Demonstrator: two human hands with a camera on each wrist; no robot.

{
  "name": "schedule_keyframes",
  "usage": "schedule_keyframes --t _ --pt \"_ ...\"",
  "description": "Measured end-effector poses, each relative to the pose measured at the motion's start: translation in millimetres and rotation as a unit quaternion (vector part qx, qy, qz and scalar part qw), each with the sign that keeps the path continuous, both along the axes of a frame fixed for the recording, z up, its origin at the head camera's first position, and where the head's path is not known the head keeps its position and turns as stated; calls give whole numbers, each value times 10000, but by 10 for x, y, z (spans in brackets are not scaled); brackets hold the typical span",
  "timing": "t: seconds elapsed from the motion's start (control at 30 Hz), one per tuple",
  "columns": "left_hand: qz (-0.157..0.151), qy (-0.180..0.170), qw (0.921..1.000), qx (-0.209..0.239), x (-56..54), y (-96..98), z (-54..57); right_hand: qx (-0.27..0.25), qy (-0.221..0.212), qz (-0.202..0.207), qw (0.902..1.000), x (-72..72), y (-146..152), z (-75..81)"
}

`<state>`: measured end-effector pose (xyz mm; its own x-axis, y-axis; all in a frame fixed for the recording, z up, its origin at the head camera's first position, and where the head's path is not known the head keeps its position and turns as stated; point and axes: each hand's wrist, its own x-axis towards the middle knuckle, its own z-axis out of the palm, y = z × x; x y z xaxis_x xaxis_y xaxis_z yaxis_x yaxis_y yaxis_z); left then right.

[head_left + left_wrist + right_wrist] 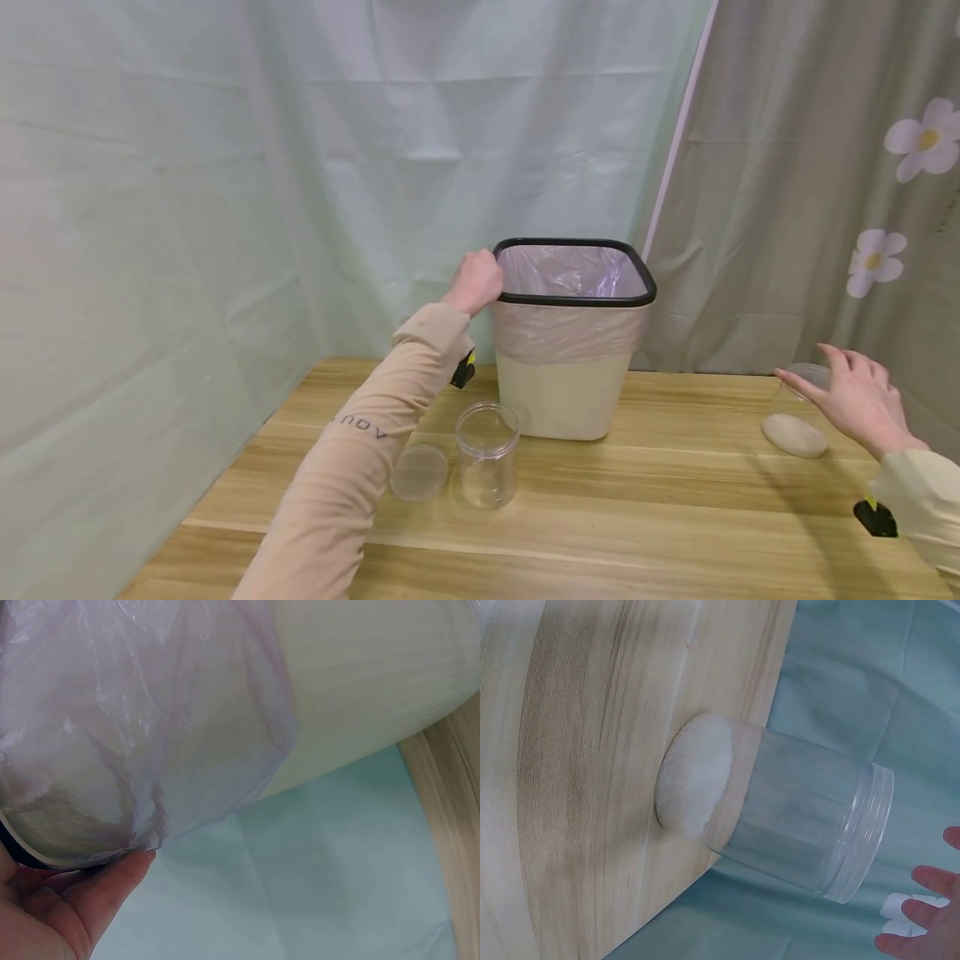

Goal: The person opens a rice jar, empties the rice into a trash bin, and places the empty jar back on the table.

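A cream trash bin with a black rim stands upright on the table, lined with a thin translucent bag folded over its outside. At the bin's left side, my left hand grips the rim; in the left wrist view its fingers meet the bag's edge. Toward the right end of the table is a clear lidded jar with white granular stuff at its bottom. Beside its lid, my right hand has its fingers spread, and the right wrist view shows a gap between fingertips and lid.
An uncovered clear jar stands in front of the bin. A round clear lid lies flat to its left, close to my left sleeve. Pale curtains hang behind the wooden table.
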<state>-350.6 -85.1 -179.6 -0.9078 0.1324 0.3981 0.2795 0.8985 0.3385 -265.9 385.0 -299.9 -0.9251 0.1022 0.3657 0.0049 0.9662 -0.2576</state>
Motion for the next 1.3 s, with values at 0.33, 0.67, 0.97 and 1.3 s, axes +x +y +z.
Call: schedule_keyframes --t 0.33,0.67,0.97,1.3 --pt "-45 -53 10000 65 11 -2 14 -167 -197 95 9996 -19 63 -56" --pt "-21 -49 10000 76 15 2 15 -189 -297 96 9993 -62 91 -114" --pt "-38 -124 9998 173 32 -1 26 -184 -464 100 9987 -96 108 -117" --pt "-39 -127 9998 169 26 2 28 -216 -999 224 9945 -91 186 -176"
